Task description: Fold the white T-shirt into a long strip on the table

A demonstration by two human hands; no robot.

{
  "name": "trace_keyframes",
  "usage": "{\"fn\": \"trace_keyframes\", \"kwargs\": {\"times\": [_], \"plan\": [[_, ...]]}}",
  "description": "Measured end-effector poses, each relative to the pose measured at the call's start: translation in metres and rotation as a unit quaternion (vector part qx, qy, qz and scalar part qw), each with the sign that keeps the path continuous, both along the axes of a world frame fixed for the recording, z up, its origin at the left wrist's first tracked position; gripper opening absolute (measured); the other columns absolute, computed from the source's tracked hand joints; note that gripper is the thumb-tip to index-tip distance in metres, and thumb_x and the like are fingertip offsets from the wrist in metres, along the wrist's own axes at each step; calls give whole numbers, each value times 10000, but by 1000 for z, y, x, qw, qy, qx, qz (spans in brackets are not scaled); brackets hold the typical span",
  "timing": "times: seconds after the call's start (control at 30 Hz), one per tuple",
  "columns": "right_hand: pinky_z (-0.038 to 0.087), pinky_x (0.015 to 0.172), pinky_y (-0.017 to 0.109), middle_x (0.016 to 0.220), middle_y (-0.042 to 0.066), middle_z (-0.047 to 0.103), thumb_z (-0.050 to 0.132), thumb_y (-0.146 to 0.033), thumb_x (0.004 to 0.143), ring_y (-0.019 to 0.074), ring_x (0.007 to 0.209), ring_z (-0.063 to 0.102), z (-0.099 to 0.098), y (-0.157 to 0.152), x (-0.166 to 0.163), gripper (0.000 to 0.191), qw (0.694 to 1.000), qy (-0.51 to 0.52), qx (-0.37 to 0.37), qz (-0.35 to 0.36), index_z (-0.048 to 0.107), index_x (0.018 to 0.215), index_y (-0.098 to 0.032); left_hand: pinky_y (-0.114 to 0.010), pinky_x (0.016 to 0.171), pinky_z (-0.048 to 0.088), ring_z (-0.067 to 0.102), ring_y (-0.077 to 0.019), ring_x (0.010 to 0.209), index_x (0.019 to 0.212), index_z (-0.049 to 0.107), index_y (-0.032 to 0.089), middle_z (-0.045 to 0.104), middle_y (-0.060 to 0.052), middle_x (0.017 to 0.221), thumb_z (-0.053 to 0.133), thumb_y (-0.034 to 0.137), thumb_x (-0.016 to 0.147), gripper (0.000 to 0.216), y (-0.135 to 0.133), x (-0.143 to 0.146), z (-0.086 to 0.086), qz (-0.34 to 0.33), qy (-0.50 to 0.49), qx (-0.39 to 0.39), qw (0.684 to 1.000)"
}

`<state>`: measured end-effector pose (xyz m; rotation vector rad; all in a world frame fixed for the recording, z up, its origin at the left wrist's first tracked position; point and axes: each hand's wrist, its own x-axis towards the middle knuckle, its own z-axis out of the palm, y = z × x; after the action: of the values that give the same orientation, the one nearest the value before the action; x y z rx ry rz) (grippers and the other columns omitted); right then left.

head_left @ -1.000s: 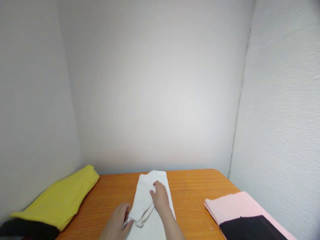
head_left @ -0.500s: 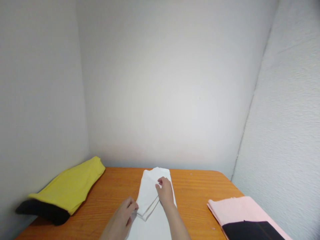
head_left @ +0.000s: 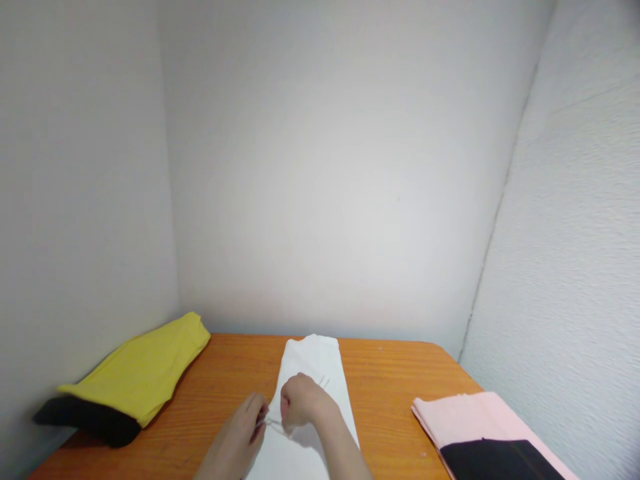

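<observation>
Head view: one camera, looking forward and down at a worktop set in a corner of pale walls.
White cloth (head_left: 313,373): a long folded strip lying down the middle of the orange wooden worktop (head_left: 395,387), its far end near the back wall, its near end running out of the picture.
Right hand (head_left: 300,402): curled into a loose fist on the cloth, fingers closed on a thin fold of its edge (the pinch itself is small and partly hidden).
Left hand (head_left: 245,430): just beside the right one, fingertips pinching the same fold at the cloth's left edge; the two hands nearly touch.
Yellow cloth (head_left: 145,370): folded, at the worktop's left edge, lying on top of a black cloth (head_left: 85,421).
Pink cloth (head_left: 475,417): folded flat at the right, well apart from the hands, with a black piece (head_left: 500,460) on its near end.
</observation>
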<state>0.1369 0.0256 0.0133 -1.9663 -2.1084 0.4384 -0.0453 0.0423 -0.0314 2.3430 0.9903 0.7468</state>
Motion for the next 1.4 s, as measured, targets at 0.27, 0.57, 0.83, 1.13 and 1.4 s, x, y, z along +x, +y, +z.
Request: {"fn": "trace_keyframes", "kwargs": {"times": [0.27, 0.57, 0.83, 1.13, 1.4], "plan": [[457, 515, 267, 475, -33, 595, 787, -155, 533, 177, 473, 573, -6, 4, 5, 140, 998, 42, -46, -1, 665, 524, -224, -325, 872, 493, 612, -198, 989, 990, 593, 218, 654, -68, 1046, 383, 89, 801, 310, -8, 1, 6, -13, 69, 53, 996], [245, 1141, 462, 1490, 134, 381, 448, -297, 931, 295, 1401, 289, -28, 8, 16, 510, 990, 46, 116, -68, 446, 1414, -134, -516, 1155, 310, 324, -284, 1407, 1454, 357, 314, 291, -31, 1538, 456, 282, 892, 572, -6, 2, -8, -109, 174, 78, 976], [53, 1188, 503, 1566, 61, 171, 304, -551, 975, 272, 1453, 100, -75, 12, 19, 640, 985, -16, 135, -110, 272, 1505, -192, -584, 1135, 286, 218, -319, 1430, 1463, 229, 385, 202, -21, 1546, 456, 467, 924, 590, -8, 5, -19, -106, 191, 73, 973], [85, 1184, 509, 1556, 85, 207, 320, -556, 976, 270, 1449, 125, -67, 13, 21, 649, 986, -22, 134, -95, 282, 1499, -175, -604, 1155, 218, 182, -294, 1451, 1462, 190, 415, 189, 19, 1566, 377, 534, 936, 570, -27, 4, -10, -76, 200, 61, 975], [56, 1198, 463, 1575, 103, 37, 343, -371, 1005, 247, 1455, -1, -50, -41, 20, 593, 981, -28, 188, -37, 205, 1509, -90, -578, 1160, 197, 194, -283, 1456, 1471, 260, 356, 220, -36, 1576, 339, 561, 943, 571, -37, 5, -3, -61, 185, 72, 978]]}}
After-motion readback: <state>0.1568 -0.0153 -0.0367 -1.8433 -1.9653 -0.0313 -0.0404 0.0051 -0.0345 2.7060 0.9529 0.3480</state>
